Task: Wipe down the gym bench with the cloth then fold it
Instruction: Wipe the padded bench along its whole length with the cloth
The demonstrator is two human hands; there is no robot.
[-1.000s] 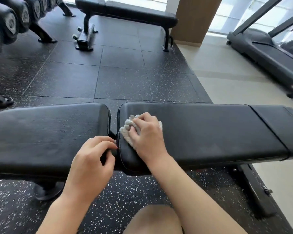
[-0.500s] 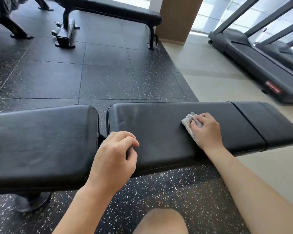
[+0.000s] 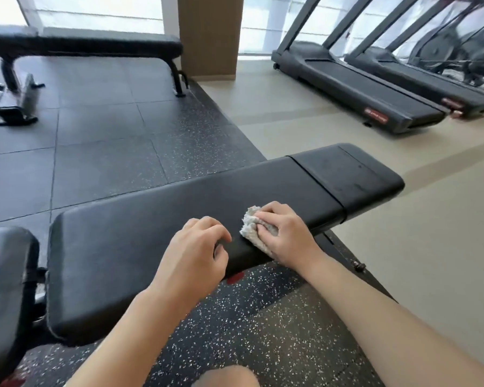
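The black padded gym bench (image 3: 140, 230) runs across the view, its long back pad in the middle and a shorter seat pad at the far left. A crumpled white cloth (image 3: 253, 229) lies on the near edge of the long pad. My right hand (image 3: 287, 233) grips the cloth and presses it onto the pad. My left hand (image 3: 196, 255) rests just left of it on the pad's near edge, fingers curled with the tips on the surface, holding nothing.
A second black bench (image 3: 90, 44) stands at the back left on the speckled rubber floor. Two treadmills (image 3: 361, 88) line the beige floor at the right. A wooden pillar (image 3: 208, 34) rises behind. My knee (image 3: 227, 377) shows at the bottom edge.
My right hand has slid the cloth rightwards along the long pad, from its left end to beyond the middle. My left hand followed to the right along the near edge.
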